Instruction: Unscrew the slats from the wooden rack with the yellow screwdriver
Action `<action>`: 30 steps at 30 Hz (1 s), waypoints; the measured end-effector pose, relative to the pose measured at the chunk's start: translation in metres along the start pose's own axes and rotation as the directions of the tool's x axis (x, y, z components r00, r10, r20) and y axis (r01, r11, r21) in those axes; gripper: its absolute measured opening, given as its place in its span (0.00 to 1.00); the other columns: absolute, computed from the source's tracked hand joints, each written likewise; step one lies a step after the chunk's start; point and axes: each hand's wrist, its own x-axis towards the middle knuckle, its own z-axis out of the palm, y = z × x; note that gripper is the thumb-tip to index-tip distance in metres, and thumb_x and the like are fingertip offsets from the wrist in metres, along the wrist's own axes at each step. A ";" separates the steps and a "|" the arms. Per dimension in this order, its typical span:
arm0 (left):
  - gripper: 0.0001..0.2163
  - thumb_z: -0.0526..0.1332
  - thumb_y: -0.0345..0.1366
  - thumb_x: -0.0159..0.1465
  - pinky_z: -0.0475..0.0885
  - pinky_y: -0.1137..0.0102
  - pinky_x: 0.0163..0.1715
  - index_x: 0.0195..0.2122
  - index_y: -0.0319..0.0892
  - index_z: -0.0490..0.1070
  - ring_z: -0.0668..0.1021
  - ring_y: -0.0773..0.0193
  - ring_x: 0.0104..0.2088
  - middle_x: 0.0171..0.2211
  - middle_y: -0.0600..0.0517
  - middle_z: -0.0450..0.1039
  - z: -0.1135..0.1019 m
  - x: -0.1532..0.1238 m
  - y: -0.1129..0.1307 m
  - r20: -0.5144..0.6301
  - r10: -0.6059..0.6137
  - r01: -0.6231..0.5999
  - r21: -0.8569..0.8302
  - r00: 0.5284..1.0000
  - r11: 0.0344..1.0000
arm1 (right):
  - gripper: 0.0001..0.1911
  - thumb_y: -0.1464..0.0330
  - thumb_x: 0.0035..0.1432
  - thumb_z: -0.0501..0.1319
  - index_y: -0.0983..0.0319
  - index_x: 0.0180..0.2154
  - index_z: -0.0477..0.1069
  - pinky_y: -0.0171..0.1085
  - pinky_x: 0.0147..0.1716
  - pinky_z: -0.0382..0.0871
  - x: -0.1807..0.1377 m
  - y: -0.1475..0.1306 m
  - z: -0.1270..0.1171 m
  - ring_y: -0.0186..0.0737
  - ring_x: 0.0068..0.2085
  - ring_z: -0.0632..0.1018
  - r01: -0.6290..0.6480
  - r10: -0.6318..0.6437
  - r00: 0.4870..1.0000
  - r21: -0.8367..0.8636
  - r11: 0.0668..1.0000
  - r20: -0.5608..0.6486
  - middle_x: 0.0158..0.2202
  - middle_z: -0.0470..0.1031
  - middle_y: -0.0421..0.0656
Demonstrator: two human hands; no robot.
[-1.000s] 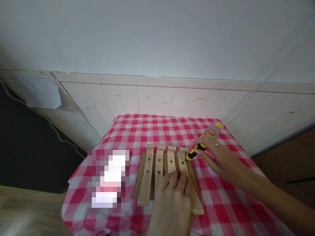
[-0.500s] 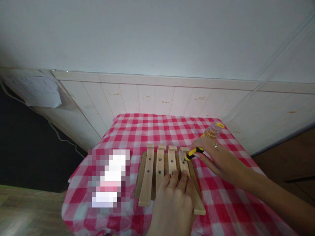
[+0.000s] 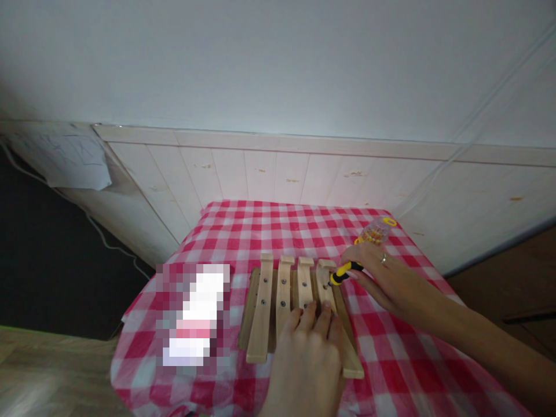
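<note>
A small wooden rack (image 3: 263, 313) of several parallel slats with dark screws lies on the red-and-white checked tablecloth (image 3: 269, 231). My left hand (image 3: 309, 359) lies flat on the near right slats, fingers stretched out, pressing them down. My right hand (image 3: 377, 272) is closed round a yellow-and-black screwdriver (image 3: 343, 271), whose tip sits at the far end of the rightmost slat. A ring shows on one finger of that hand.
A clear container with a yellow lid (image 3: 377, 230) lies on the cloth just behind my right hand. A blurred-out patch (image 3: 193, 315) covers something at the left of the table. White panelled wall (image 3: 282, 174) rises behind; dark floor lies to the left.
The screwdriver tip has shifted slightly along the far end of the rightmost slat. My left hand has stayed on the slats.
</note>
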 end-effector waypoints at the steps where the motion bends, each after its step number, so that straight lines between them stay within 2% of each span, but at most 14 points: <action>1: 0.18 0.57 0.34 0.71 0.67 0.52 0.60 0.60 0.35 0.70 0.69 0.46 0.62 0.64 0.42 0.63 0.000 0.000 0.000 0.001 0.001 -0.001 -0.002 1.000 1.000 | 0.14 0.69 0.71 0.44 0.61 0.40 0.67 0.43 0.36 0.74 0.001 0.000 0.000 0.45 0.36 0.78 -0.007 0.007 1.000 -0.008 1.000 0.005 0.35 0.77 0.49; 5: 0.18 0.58 0.34 0.70 0.67 0.52 0.60 0.60 0.34 0.69 0.69 0.46 0.62 0.63 0.42 0.64 0.001 0.000 0.000 -0.003 0.000 0.000 -0.006 1.000 1.000 | 0.16 0.69 0.72 0.42 0.60 0.37 0.66 0.42 0.33 0.73 0.005 0.001 0.003 0.44 0.34 0.78 -0.010 0.011 1.000 -0.049 0.999 0.016 0.33 0.75 0.47; 14: 0.17 0.58 0.34 0.70 0.68 0.53 0.60 0.59 0.35 0.71 0.69 0.46 0.62 0.63 0.42 0.65 0.004 0.001 -0.001 -0.029 0.004 -0.004 -0.012 1.000 1.000 | 0.17 0.73 0.72 0.42 0.62 0.37 0.68 0.41 0.35 0.71 0.002 0.006 0.003 0.43 0.34 0.76 0.108 -0.111 0.994 -0.207 0.972 -0.002 0.33 0.74 0.47; 22: 0.17 0.59 0.33 0.70 0.68 0.52 0.59 0.58 0.34 0.71 0.69 0.46 0.61 0.62 0.41 0.65 0.003 0.000 -0.001 -0.030 0.020 -0.020 -0.011 0.999 1.000 | 0.18 0.71 0.73 0.42 0.62 0.36 0.68 0.41 0.32 0.70 0.005 0.004 0.003 0.44 0.33 0.76 0.054 -0.056 0.998 -0.267 0.962 0.001 0.32 0.75 0.47; 30: 0.18 0.58 0.32 0.70 0.67 0.53 0.60 0.59 0.33 0.70 0.69 0.47 0.62 0.63 0.41 0.65 0.001 -0.001 -0.001 -0.028 0.006 -0.007 -0.022 1.000 1.000 | 0.21 0.69 0.73 0.41 0.62 0.35 0.70 0.40 0.31 0.68 0.014 -0.009 0.002 0.43 0.32 0.76 0.053 -0.050 0.998 -0.211 0.976 0.023 0.31 0.76 0.47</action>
